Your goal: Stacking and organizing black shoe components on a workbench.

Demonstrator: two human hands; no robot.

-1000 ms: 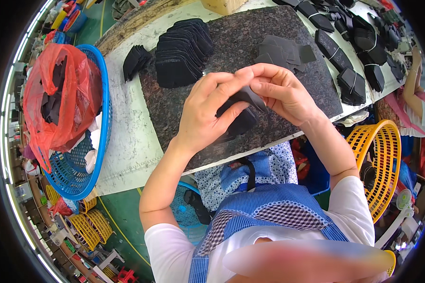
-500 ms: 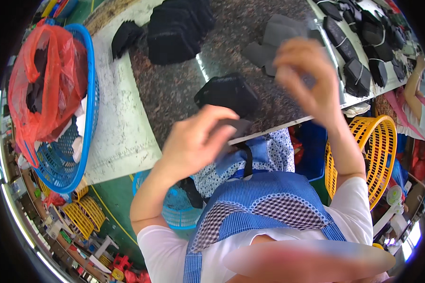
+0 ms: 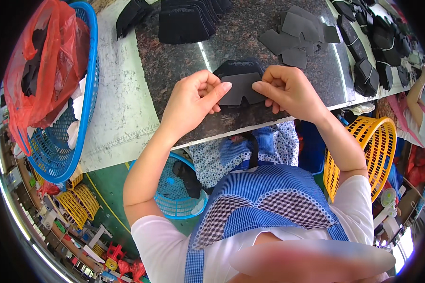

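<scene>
Between my two hands is a dark grey foam piece [image 3: 243, 88] with a small notch in its lower edge. My left hand [image 3: 193, 101] pinches its left end, thumb on top. At the other end my right hand [image 3: 290, 92] grips it the same way. Just behind lies a black fabric piece [image 3: 241, 65], partly covered by the grey one. Farther back on the dark stone slab [image 3: 174, 80] stands a fanned stack of black pieces [image 3: 184, 23]. A loose pile of grey foam pieces [image 3: 297, 35] lies at the back right.
On the left a blue basket [image 3: 90, 94] holds a red plastic bag [image 3: 52, 70]. Tied black bundles [image 3: 363, 75] line the table's right side. A yellow basket [image 3: 387, 155] stands by my right arm, and a light-blue basket [image 3: 179, 207] sits below the table edge.
My right hand has come from the grey pile to the near middle. Both hands now hold the grey piece flat over the black one. The whole view has shifted slightly.
</scene>
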